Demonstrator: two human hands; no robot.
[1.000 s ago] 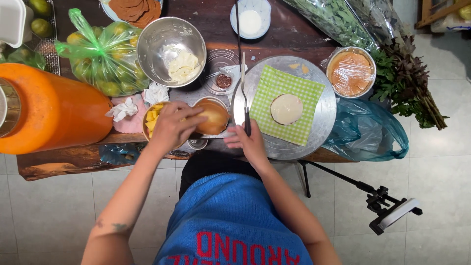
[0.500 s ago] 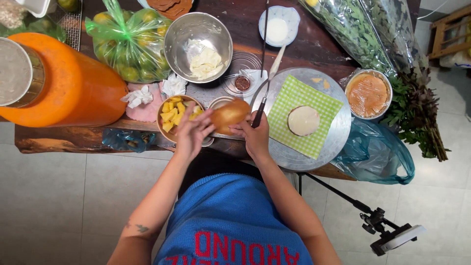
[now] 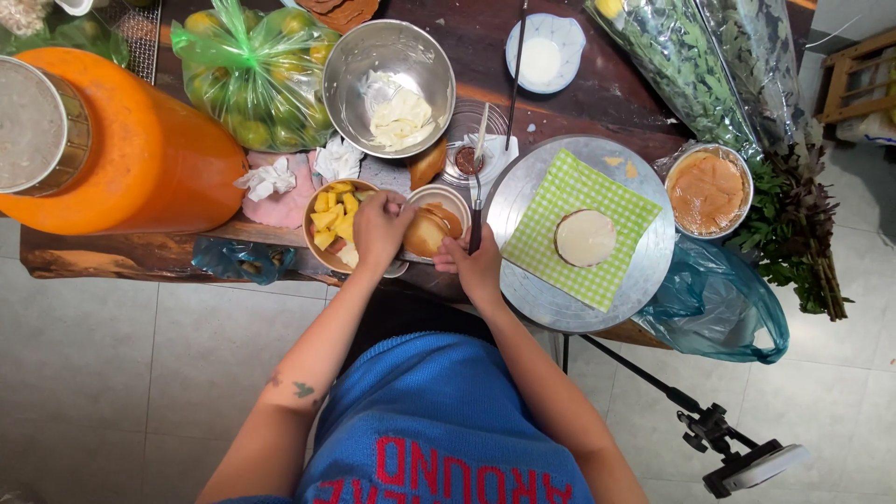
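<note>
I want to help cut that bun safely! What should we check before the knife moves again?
1. Left hand steadies the round golden-brown bun: ok.
2. Right hand grips the dark-handled knife: ok.
3. Left fingers away from the blade: cannot tell, the blade's edge is hidden.
4. Bun sits over the small white bowl, not hanging off the dark wooden table: ok.
5. Bowl of yellow fruit chunks apart from the left hand: not ok, they touch.

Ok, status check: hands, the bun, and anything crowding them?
Left hand grips the bun over the small bowl. Right hand holds a dark-handled knife beside it. Fruit bowl touches the left hand; round tray close right.
</note>
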